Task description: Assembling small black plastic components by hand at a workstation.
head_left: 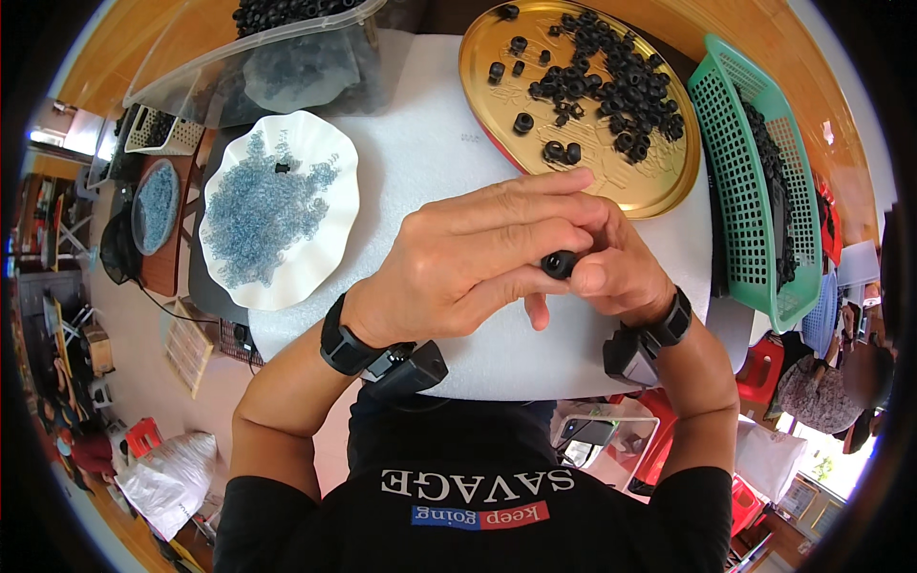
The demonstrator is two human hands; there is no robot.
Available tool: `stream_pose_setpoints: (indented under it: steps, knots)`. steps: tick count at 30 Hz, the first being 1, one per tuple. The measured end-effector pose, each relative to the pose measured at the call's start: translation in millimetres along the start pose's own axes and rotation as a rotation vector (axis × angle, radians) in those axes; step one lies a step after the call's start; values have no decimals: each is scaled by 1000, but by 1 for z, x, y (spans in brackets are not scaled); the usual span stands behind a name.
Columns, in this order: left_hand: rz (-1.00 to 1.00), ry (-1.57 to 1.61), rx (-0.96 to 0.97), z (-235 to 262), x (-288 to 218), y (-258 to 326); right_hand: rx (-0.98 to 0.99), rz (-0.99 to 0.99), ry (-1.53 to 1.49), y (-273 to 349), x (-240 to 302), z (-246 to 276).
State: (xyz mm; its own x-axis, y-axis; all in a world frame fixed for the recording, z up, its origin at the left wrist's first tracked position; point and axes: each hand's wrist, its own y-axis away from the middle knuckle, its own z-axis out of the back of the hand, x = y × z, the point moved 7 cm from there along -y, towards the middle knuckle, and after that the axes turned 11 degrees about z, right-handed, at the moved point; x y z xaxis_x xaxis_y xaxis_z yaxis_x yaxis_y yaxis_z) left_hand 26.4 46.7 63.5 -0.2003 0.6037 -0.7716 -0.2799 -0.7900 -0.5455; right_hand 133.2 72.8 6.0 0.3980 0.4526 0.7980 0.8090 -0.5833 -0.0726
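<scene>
Above the middle of the table my left hand (468,258) and my right hand (626,263) meet, both closed around a small black cylindrical part (558,265) with a hole in its end. My left fingers reach across over my right, hiding much of the right fingers. The right thumb presses beside the part. Beyond my right hand, a gold oval tray (521,91) carries many loose black ring-like parts (650,95). To the left, a white scalloped plate (342,191) holds a heap of tiny clear-blue rings (263,215), with one small black piece on top.
A clear plastic bin (172,91) containing black parts stands at the back left. At the right edge is a green perforated basket (740,205) with more black parts. White foam sheeting (411,105) covers the table. A second dish of blue rings (158,205) sits farther left.
</scene>
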Motion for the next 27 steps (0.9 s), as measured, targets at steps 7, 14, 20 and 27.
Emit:
stream_pose_setpoints:
  steps: [7, 14, 20, 27]
  knots:
    - [26, -19, 28, 1, 5, 0, -29, 4, 25, -3, 0, 0]
    - [138, 138, 64, -5, 10, -1, -24, 31, 3, -2, 4, 5]
    - [147, 342, 139, -8, 22, 0, 16, 38, 35, -4, 3, 5]
    - [239, 409, 6, -7, 29, 3, -33, 70, -58, -8, -1, 4]
